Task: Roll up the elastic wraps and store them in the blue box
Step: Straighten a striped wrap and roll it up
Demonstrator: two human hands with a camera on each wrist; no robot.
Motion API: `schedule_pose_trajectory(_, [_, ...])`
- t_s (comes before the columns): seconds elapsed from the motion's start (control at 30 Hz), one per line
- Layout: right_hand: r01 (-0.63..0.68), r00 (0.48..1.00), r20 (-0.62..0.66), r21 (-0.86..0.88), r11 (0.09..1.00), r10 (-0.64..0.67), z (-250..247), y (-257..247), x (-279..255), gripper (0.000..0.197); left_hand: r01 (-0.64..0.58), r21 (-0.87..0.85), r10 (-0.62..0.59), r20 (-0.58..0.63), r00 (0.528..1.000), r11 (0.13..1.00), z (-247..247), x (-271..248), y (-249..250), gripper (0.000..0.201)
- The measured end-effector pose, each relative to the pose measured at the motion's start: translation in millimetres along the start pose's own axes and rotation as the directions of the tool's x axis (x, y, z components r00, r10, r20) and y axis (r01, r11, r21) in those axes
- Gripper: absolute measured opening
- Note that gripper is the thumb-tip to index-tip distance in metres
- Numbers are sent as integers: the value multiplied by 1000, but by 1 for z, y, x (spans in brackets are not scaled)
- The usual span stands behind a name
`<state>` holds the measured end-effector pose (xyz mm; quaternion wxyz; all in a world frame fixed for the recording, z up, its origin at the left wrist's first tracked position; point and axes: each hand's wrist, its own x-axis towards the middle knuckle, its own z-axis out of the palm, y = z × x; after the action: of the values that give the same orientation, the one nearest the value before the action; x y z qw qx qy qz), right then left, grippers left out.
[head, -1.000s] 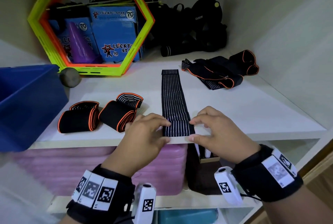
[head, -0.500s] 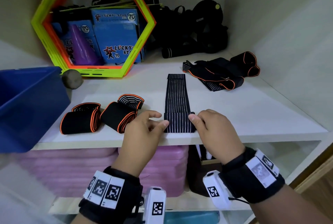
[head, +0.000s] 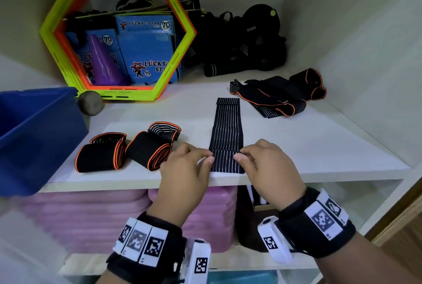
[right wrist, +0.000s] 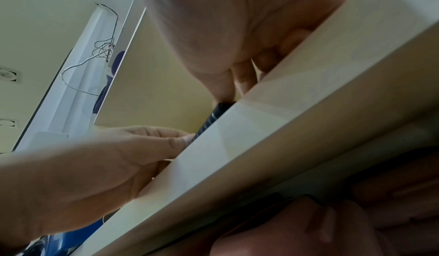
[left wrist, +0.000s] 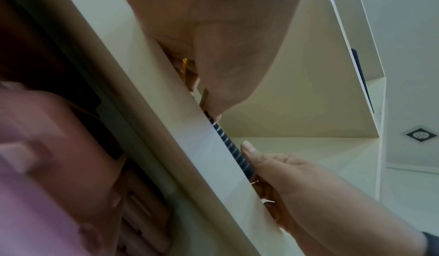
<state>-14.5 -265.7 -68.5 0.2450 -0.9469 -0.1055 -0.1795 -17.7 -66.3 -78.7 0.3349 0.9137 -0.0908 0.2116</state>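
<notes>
Both my hands have slid inward since 1 second ago, and the near end of the black elastic wrap with thin white stripes (head: pixel 227 137) now lies folded over itself at the front edge of the white shelf (head: pixel 319 146). My left hand (head: pixel 185 169) pinches the folded end's left side in a closed grip; my right hand (head: pixel 269 167) pinches its right side likewise. From the left wrist view that fold (left wrist: pixel 231 147) shows as a thin striped edge between both thumbs. Beyond the fold the wrap lies flat, stretching away from me. 2 rolled black wraps with orange edging (head: pixel 127 151) sit just left, and the blue plastic box (head: pixel 34 137) stands further left. Unrolled orange-edged wraps (head: pixel 280 96) lie at the back right.
</notes>
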Motion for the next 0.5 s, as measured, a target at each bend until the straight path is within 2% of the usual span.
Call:
schedule_pose_trajectory(0.07, [15,997,75,34,999,-18,-2,6,-3,66,-3,66,-1,64,998,998,-3,0,2,44])
schedule_pose_trajectory(0.1, [11,994,110,68,998,-18,-4,9,-4,69,-9,87,1,101,995,996,-5,-1,3,48])
schedule_pose_trajectory(0.2, [26,985,166,137,990,-49,-11,20,-5,64,-47,63,36,167,985,997,-10,-3,2,52])
schedule_pose_trajectory(0.3, [42,979,192,141,989,-69,-13,24,-6,57,-85,-15,86,142,986,996,-9,-5,-7,45])
schedule_pose_trajectory(0.4, [35,990,126,160,986,-56,-10,22,-6,39,-92,-39,95,88,992,995,-8,-7,-8,40])
schedule_pose_trajectory(0.5, [-1,1000,24,173,985,-4,-7,18,-4,47,-38,-122,45,54,998,992,-9,-6,-1,28])
